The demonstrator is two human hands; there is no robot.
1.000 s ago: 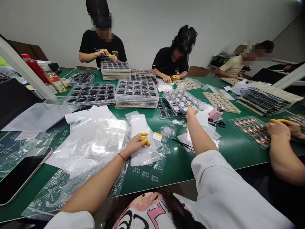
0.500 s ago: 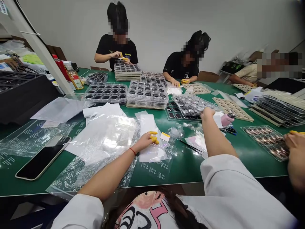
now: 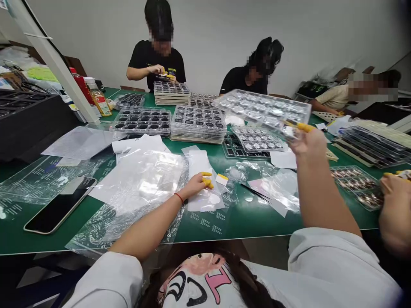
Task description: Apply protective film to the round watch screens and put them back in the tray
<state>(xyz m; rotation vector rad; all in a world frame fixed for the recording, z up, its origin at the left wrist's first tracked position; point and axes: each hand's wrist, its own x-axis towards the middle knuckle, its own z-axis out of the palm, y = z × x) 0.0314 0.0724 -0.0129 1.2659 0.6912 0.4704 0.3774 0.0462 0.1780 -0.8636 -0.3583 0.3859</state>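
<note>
Green table [image 3: 257, 224] crosses the frame; right of centre, my right hand [image 3: 308, 140] grips a clear tray [image 3: 263, 108]; at centre, my left hand [image 3: 196, 185] lies loosely open over paper [image 3: 198, 161].

Clear compartmented tray [image 3: 261, 108] in right hand [image 3: 310, 141] above green table [image 3: 257, 222].

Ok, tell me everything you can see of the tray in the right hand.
The tray is rectangular, clear and plastic-looking, with rows of rounded pockets that shine silvery; glare and blur hide whether they are filled. It is raised above the green table, seemingly tilted, with the right hand gripping its near right corner.
</note>
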